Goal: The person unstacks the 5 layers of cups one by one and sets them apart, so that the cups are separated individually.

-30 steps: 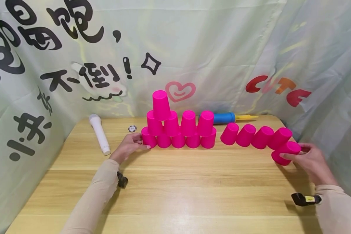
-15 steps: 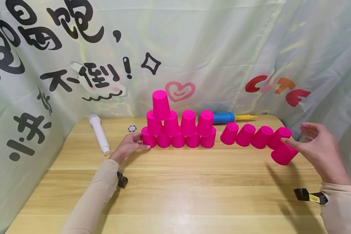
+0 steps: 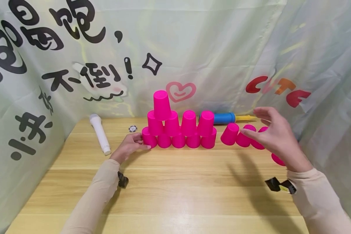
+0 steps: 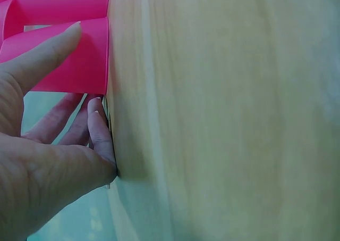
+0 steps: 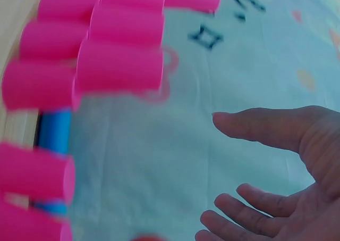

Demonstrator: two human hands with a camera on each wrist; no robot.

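A stack of upside-down pink cups (image 3: 171, 123) stands mid-table: a bottom row of several, a second row above, and one top cup (image 3: 162, 105) at the left. My left hand (image 3: 130, 148) is at the leftmost bottom cup (image 3: 149, 138), its thumb across the front and the other fingers around the cup's left side, as the left wrist view also shows. My right hand (image 3: 276, 138) hangs in the air over the separate cups at the right, with thumb and fingers spread and nothing between them. It covers parts of those cups, including a front one (image 3: 278, 159).
Several upside-down cups (image 3: 229, 134) form a line right of the stack. Behind lies a blue pump (image 3: 223, 118) with a yellow nozzle. A white microphone (image 3: 100, 135) and a poker chip (image 3: 133, 129) lie at the left. Printed cloth (image 3: 222, 48) hangs around the wooden table (image 3: 175, 191).
My right hand has let go of the front right cup, risen and moved left over the line of cups. My left hand has stayed at the leftmost bottom cup.
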